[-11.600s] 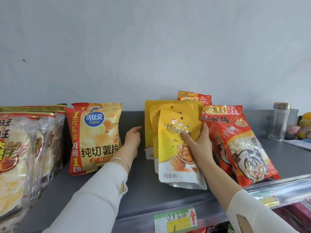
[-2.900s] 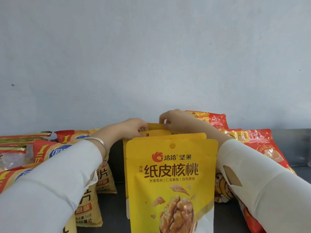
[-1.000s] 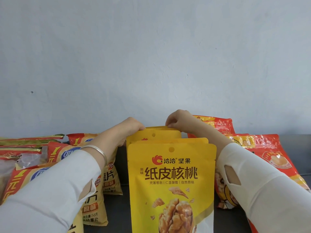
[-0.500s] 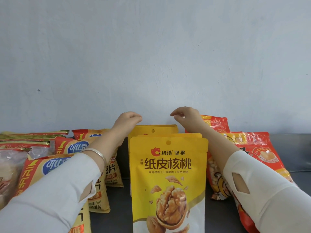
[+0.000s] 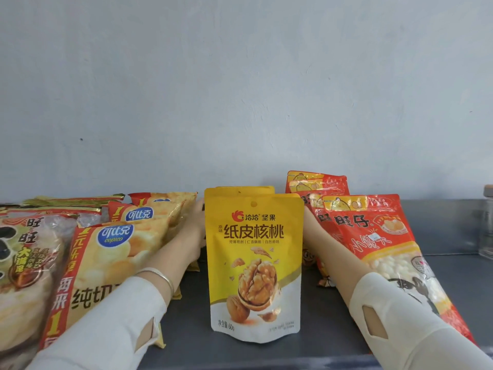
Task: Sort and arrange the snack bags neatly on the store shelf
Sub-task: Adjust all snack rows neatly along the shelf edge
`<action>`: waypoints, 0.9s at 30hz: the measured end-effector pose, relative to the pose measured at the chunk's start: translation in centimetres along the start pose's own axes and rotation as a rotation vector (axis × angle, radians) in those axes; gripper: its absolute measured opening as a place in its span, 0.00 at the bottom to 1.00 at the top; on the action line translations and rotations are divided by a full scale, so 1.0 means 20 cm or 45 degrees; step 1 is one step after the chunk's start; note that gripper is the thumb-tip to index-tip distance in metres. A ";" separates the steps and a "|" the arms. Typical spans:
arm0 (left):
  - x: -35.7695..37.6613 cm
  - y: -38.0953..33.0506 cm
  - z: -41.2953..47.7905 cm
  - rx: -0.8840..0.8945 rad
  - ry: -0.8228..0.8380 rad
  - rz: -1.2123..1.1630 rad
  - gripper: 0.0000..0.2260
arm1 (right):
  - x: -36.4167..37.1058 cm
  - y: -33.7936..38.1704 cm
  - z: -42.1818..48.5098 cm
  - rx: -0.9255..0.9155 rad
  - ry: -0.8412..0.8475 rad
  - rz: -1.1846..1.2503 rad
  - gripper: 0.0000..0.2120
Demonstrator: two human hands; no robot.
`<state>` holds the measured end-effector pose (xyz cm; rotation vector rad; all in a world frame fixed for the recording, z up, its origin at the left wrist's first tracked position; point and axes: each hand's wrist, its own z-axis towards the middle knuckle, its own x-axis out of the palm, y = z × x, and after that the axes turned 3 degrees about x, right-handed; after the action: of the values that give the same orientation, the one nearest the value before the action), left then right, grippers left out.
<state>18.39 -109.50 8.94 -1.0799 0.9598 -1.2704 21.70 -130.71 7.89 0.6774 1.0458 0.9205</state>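
Snack bags, four kinds, stocked face-out on a dark grey metal shelf (image 5: pixel 333 332) against a pale wall. Centre: yellow stand-up walnut pouches (image 5: pixel 254 263), at least three deep. The front one stands upright on its gusset with the label square to the aisle, and the rest are filed close behind so only their top edges show. Left hand (image 5: pixel 196 225), fingers straight, lies flat against the left side of this file, with a silver bangle (image 5: pixel 160 276) at the wrist. Right hand (image 5: pixel 307 222) reaches along the right side, nearly all hidden behind the front pouch, so flat or curled cannot be told. Judged purpose: the two hands bracket the file to square it and keep the thin pouches from toppling. Left of centre: red-and-yellow potato-chip bags (image 5: pixel 114 252), several, leaning back and overlapping, just beside the left forearm. Far left: clear plastic bags of rice crackers (image 5: pixel 24 263), leaning likewise. Right of centre: red foil bags of small white puffs (image 5: pixel 378 236), overlapped front to back, the front one tilted and passing behind the right forearm. Far right edge: glass jar (image 5: pixel 486 225), partly out of view. Each kind keeps its own lane; the red row looks least straight.
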 end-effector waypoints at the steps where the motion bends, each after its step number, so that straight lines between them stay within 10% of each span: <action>1: 0.00 0.02 -0.02 -0.042 0.009 0.005 0.27 | 0.02 -0.02 0.00 0.057 0.044 0.036 0.21; 4: 0.02 0.07 -0.06 -0.041 -0.066 0.054 0.10 | 0.06 -0.10 0.00 0.131 0.048 -0.004 0.21; 27: 0.00 0.11 -0.22 0.123 -0.153 -0.023 0.12 | -0.05 -0.04 -0.25 0.077 0.206 0.233 0.09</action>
<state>14.64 -109.97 5.72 -1.0788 0.7926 -1.2394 17.13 -131.74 5.87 0.7679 1.1729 1.1200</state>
